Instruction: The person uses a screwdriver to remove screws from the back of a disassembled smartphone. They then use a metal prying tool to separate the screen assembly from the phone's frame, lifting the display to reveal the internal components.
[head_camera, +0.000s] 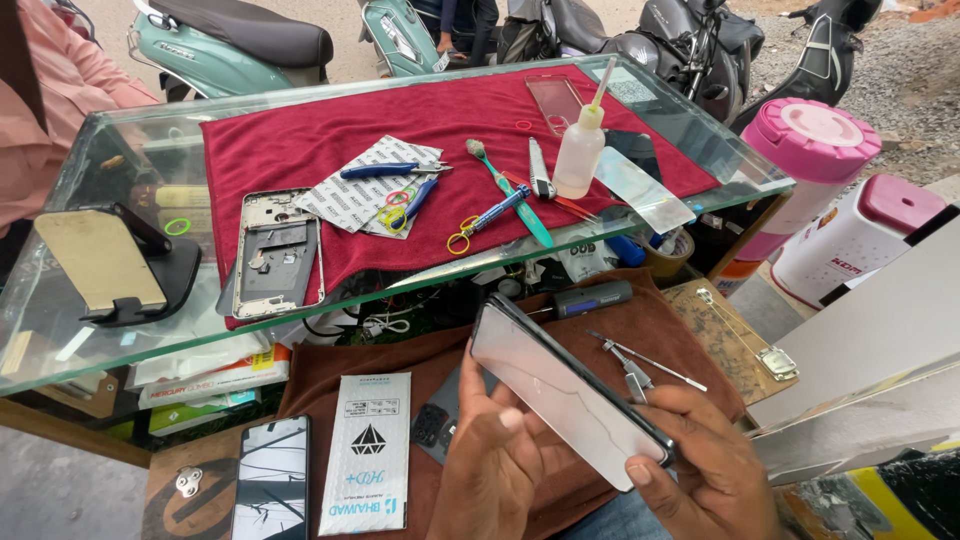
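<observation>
left hand (495, 460), nearest the lens: fingers curled up against the underside and near edge of a smartphone (570, 395), thumb pressed on its pale, glossy face. right hand (705, 465): thumb on the lower corner of the same smartphone, fingers wrapped behind its dark rim, grasping it. smartphone held tilted, long axis running from upper left to lower right, above a brown cloth (660, 330); whether a loose film lies on the screen cannot be told from this view. on the brown cloth, just right of the phone: metal tweezers (640, 365); behind it, a dark screwdriver handle (590, 297). left of the hands: a white screen-protector packet (367, 450), and a phone with cracked glass (272, 478) on a wooden board. above, a glass counter (130, 150) bearing a red towel (330, 130); on the towel, an opened phone frame (277, 252), blue-handled pliers (385, 170), small yellow-handled scissors (485, 220), a green toothbrush (510, 190), a clear squeeze bottle (580, 150) standing upright. left on the glass, a black phone stand (115, 265). far right, well apart: a pink-lidded jug (810, 160).
</observation>
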